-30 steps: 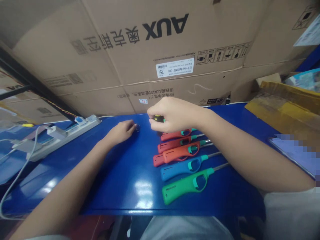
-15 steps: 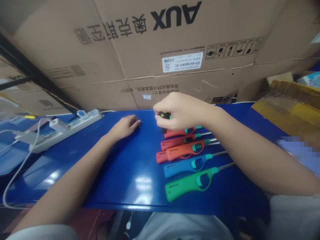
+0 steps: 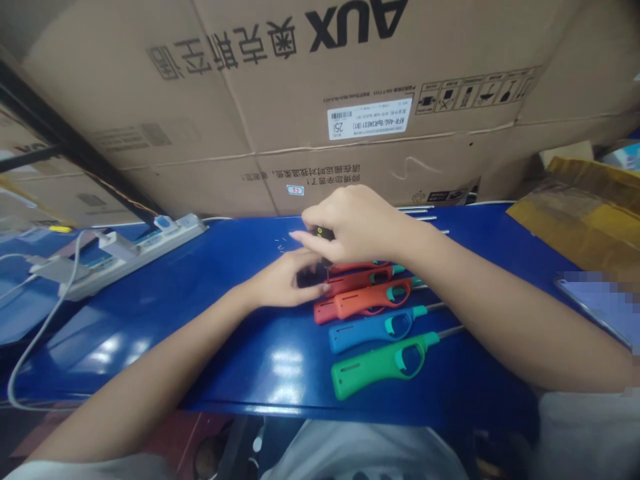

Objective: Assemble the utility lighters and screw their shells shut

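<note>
The right hand pinches a small black part between thumb and fingers, just above a row of red, orange, blue and green utility lighters. The curled left hand sits touching-close beside them; whether it grips anything, I cannot tell. All this lies on a blue table, with a power strip left and cardboard cartons far.

1. The left hand has slid right across the table, its fingertips now reaching the end of a red lighter
2. A dark piece now shows against the left hand's fingers
3. The right hand now sits just far of the left hand, overhanging it
4. Thin metal rods now show beyond the right hand, near the table's far edge
</note>
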Tool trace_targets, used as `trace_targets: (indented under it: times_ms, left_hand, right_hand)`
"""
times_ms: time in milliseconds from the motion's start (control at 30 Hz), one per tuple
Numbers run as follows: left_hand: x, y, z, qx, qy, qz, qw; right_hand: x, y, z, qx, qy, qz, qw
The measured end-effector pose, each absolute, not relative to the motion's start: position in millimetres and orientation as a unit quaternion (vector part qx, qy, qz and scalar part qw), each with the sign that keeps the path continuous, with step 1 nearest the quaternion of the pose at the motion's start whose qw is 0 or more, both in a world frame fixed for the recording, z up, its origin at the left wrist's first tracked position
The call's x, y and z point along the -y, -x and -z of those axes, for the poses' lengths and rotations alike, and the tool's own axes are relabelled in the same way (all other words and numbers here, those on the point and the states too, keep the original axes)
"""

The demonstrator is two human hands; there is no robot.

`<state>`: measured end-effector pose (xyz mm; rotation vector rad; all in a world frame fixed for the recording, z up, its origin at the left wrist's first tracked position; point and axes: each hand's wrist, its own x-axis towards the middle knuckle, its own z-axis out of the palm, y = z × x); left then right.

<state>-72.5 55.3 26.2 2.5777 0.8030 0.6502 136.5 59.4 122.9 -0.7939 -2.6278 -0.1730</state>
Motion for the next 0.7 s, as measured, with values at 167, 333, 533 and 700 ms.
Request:
trace_targets:
  times_ms: [167,333,533,700]
  left_hand:
    - [-54,66,-13,-0.272,-0.904,-0.24,0.225]
    - [-55,68,-13,-0.256,-0.895,-0.243,0.273]
    - [-56,69,-10,-0.246,-0.895,-0.255,0.271]
    - [-60,71,-2,-0.25,-0.897,-0.268,0.246]
  right_hand:
    - [-49,-133,-126,0.946,0.28,0.021,0.161]
    - [-50,-135,-128,0.938,0.313,0.042,0.143]
    - [-52,-141,-130,0.944,0.307,-0.004,0.125]
    - [-51,-141,-131,0.95,0.282,-0.022,0.134]
